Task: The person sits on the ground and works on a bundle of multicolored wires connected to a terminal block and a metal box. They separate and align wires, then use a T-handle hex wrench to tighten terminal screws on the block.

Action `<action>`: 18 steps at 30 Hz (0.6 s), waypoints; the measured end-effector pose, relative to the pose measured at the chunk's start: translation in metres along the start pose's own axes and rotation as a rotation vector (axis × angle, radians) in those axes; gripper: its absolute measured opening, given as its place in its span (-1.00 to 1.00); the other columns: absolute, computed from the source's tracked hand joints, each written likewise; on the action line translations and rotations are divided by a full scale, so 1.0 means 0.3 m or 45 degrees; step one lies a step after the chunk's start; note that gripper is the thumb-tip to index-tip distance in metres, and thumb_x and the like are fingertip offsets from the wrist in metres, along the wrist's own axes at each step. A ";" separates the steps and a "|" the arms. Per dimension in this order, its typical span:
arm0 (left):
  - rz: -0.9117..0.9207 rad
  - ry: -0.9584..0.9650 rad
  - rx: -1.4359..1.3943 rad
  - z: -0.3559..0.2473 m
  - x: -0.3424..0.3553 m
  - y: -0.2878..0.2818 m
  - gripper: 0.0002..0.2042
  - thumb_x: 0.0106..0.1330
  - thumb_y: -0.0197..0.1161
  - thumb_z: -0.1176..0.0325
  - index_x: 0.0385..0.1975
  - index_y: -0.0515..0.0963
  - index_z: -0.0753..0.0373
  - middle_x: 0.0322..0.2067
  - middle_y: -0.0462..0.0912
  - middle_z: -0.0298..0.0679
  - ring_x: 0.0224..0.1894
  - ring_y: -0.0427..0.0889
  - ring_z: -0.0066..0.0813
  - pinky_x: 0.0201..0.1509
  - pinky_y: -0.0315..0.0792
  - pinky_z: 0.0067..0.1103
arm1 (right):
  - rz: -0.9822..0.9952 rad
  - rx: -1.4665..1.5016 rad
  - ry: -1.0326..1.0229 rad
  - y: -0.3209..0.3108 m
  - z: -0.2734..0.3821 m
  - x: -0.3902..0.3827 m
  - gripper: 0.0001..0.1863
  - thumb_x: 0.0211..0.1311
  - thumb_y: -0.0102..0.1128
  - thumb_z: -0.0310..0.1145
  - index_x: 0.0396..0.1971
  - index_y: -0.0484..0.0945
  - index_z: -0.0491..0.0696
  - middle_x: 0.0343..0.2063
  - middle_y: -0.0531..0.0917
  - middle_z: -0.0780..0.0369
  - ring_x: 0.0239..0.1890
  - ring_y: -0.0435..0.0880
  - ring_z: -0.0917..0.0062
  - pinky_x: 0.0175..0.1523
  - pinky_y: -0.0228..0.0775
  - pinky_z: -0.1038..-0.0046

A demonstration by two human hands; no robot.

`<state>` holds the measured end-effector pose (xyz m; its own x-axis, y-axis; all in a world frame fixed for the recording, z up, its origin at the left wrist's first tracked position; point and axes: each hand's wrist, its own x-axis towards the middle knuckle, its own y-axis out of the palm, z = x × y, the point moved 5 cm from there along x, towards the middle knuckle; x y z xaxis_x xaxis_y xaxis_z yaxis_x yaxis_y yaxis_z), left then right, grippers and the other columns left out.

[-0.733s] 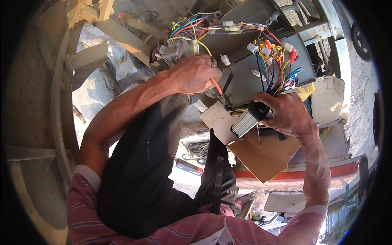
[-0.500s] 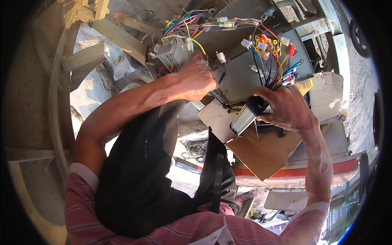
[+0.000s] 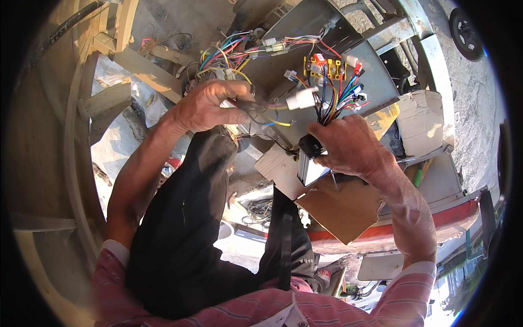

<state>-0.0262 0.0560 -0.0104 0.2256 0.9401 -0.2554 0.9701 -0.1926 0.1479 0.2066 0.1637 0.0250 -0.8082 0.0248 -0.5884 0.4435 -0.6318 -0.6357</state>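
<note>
My right hand [image 3: 354, 146] is wrapped round a finned silver controller box [image 3: 311, 171] with a black end cap. Out of that end fans a bundle of coloured wires [image 3: 328, 110] tipped with plugs. Between the thumb and fingers of my left hand [image 3: 212, 106] is a wire harness [image 3: 255, 109]. Its white connector [image 3: 301, 99], slightly blurred, points toward the controller's wires. Behind these wires a yellow terminal block [image 3: 327, 68] sits on a grey metal panel. My left hand mostly hides the second finned box behind it.
More coloured wiring [image 3: 229, 52] with white plugs runs along the far side. Brown cardboard [image 3: 340, 210] lies below my right hand, over a red-edged body panel [image 3: 452, 220]. Wooden beams [image 3: 144, 68] stand at the left. A wheel [image 3: 466, 34] shows at the far right.
My left hand has moved left and now holds up the wire harness with its white connector. The right hand, still gripping the controller, has shifted slightly left and tilted it more upright.
</note>
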 end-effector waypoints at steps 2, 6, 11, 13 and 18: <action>-0.245 -0.176 -0.436 0.033 -0.020 -0.038 -0.78 0.40 0.44 0.38 -0.05 0.67 0.30 -0.21 0.71 -0.33 -0.16 0.64 -0.61 -0.04 0.52 -0.60 | -0.089 -0.032 -0.008 0.003 0.026 0.017 -0.78 0.02 0.42 -0.36 -0.31 0.67 -0.09 -0.45 0.77 0.08 -0.32 0.83 0.15 -0.20 0.67 0.16; -0.250 -0.210 -0.456 0.048 -0.009 -0.026 -0.77 0.46 0.39 0.31 -0.04 0.67 0.31 -0.27 0.71 -0.34 -0.22 0.64 -0.63 -0.07 0.51 -0.63 | -0.010 -0.113 0.063 0.058 0.059 0.076 -0.66 0.07 0.52 -0.23 -0.24 0.64 -0.10 -0.48 0.76 0.08 -0.32 0.83 0.17 -0.17 0.65 0.14; -0.269 -0.177 -0.339 -0.009 0.027 -0.016 -0.74 0.51 0.31 0.25 -0.06 0.65 0.36 -0.33 0.70 -0.29 -0.29 0.61 -0.59 -0.13 0.49 -0.60 | -0.059 -0.096 0.073 0.089 0.077 0.112 -0.89 0.07 0.34 -0.46 -0.36 0.69 -0.07 -0.44 0.79 0.09 -0.34 0.84 0.21 -0.24 0.68 0.22; -0.335 -0.152 -0.277 -0.022 0.042 -0.009 -0.74 0.52 0.25 0.26 -0.06 0.61 0.37 -0.40 0.65 -0.25 -0.39 0.54 -0.56 -0.24 0.42 -0.56 | 0.003 -0.050 0.101 0.100 0.069 0.123 -0.86 0.10 0.36 -0.42 -0.31 0.69 -0.10 -0.42 0.79 0.07 -0.32 0.84 0.16 -0.22 0.68 0.19; -0.257 -0.174 -0.343 -0.019 0.067 0.018 -0.75 0.60 0.20 0.28 -0.06 0.64 0.36 -0.26 0.75 -0.25 -0.21 0.70 -0.59 -0.06 0.57 -0.61 | -0.007 0.108 0.136 0.107 0.062 0.113 -0.61 0.22 0.41 -0.23 -0.04 0.57 -0.11 -0.42 0.77 0.03 -0.29 0.81 0.05 -0.20 0.65 0.09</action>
<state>-0.0168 0.0754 -0.0092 0.0593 0.9017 -0.4282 0.9419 0.0916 0.3233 0.1862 0.1298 -0.0060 -0.7628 0.1080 -0.6376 0.4008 -0.6947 -0.5972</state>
